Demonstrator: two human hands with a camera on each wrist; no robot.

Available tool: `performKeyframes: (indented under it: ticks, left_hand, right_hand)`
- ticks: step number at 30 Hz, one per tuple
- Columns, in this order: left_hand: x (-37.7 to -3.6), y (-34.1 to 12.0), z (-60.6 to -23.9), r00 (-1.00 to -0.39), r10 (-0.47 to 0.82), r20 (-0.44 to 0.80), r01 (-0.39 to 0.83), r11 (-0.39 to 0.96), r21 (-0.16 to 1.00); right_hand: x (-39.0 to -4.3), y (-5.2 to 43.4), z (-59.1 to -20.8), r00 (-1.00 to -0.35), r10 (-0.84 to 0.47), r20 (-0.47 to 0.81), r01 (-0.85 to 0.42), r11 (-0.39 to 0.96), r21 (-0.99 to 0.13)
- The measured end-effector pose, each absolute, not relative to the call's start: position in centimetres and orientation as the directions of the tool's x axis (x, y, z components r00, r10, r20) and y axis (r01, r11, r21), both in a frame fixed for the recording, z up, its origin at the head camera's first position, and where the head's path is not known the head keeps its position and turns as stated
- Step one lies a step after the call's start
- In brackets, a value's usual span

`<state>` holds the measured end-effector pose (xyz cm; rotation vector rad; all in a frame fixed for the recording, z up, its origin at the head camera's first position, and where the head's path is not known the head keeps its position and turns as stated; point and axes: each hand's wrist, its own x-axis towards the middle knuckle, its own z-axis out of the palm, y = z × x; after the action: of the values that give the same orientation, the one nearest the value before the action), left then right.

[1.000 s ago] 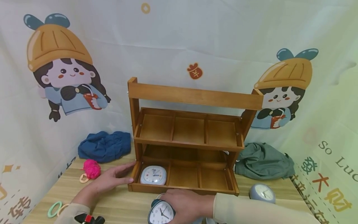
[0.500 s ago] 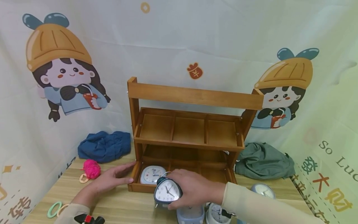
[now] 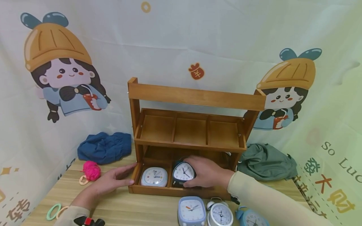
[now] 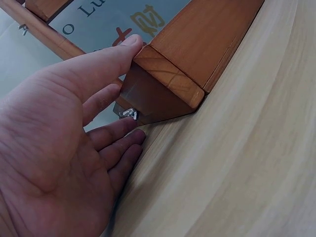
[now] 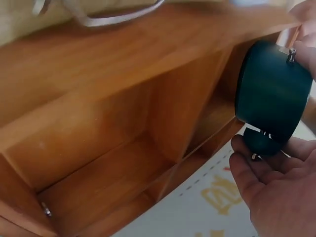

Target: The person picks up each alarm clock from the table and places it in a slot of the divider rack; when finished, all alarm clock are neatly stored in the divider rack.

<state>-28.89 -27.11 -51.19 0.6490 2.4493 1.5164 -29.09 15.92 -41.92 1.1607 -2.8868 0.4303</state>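
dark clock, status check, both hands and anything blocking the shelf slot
Right hand grips dark clock, in lower middle slot of wooden rack. Left hand flat against rack's left corner. White clock sits in left slot; middle slot otherwise unblocked.

The right hand (image 3: 207,173) is carrying the dark blue alarm clock (image 3: 183,172) up from the near edge of the counter (image 3: 127,207) and forward into the middle compartment of the lower tier of the wooden rack (image 3: 195,97), beside the white square clock (image 3: 154,176). With the arm moving away from the counter's near edge, three more clocks are coming into view there: a light blue square clock (image 3: 191,211), a silver twin-bell clock (image 3: 220,214) and a blue clock (image 3: 251,217).
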Motion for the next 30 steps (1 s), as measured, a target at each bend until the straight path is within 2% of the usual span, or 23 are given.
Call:
performKeyframes:
  ticks: [14, 25, 30]
  left_hand:
    - [-28.8, -27.1, -51.0, -0.892, 0.448, 0.057, 0.253, 0.392, 0.884]
    - [-28.9, -27.1, -50.9, -0.893, 0.447, 0.049, 0.247, 0.395, 0.885]
    - [-28.8, -27.1, -51.0, -0.892, 0.449, 0.043, 0.243, 0.397, 0.885]
  right_hand:
    - [-30.7, 16.5, -44.5, -0.688, -0.716, 0.121, -0.726, 0.675, -0.131]
    - [-31.1, 16.5, -45.3, -0.685, -0.720, 0.110, -0.728, 0.672, -0.136]
    - [-30.5, 17.0, -44.5, -0.719, -0.691, 0.072, -0.690, 0.697, -0.194]
